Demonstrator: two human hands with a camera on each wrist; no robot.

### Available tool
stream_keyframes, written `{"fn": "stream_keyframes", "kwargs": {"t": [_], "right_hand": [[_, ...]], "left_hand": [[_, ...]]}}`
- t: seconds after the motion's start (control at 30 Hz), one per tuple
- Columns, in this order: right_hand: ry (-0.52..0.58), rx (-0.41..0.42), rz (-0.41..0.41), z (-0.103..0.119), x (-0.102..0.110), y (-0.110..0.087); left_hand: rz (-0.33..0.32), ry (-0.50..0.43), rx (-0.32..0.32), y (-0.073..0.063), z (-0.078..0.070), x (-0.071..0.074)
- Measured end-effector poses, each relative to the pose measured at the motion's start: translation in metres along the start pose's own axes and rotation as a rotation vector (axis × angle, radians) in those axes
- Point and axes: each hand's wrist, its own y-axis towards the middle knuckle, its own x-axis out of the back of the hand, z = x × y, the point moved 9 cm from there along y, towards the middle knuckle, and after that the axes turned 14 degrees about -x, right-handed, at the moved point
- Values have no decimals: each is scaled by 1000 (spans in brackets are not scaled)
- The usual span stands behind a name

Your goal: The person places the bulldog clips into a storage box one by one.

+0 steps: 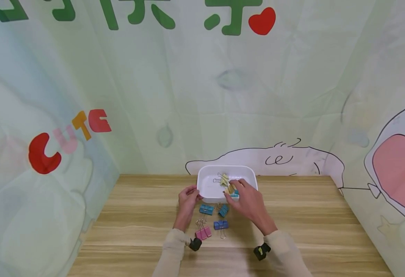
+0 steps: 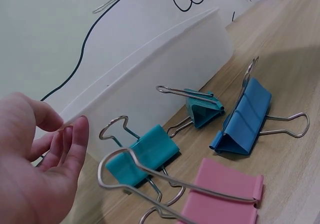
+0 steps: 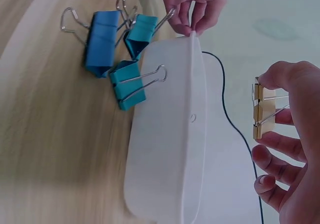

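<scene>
Behind the wood-grain table [image 1: 327, 227], a pale printed backdrop [image 1: 195, 96] is hanging, its coloured CUTE letters [image 1: 80, 119] running along the left, a red heart [image 1: 263, 21] sitting beside green characters [image 1: 236, 16].

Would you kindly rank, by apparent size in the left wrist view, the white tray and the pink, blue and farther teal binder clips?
1. White tray
2. Pink binder clip, nearest the camera
3. Blue binder clip
4. Farther teal binder clip

"CUTE" lettering [image 1: 80, 122] on the backdrop [image 1: 188, 96], cropped green Chinese characters [image 1: 139, 11] higher up, red heart [image 1: 263, 21] alongside
</scene>
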Motion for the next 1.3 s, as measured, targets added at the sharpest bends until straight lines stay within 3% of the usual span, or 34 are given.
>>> {"fn": "stream_keyframes", "kwargs": {"t": [0.2, 0.63, 1.3], "right_hand": [[-12, -6, 12, 10, -2, 12], [2, 4, 7, 23, 12, 39], [15, -41, 33, 19, 4, 47]], "left_hand": [[15, -21, -19, -3, -6, -1], [13, -39, -34, 1, -1, -1], [2, -67, -32, 2, -1, 0]]}}
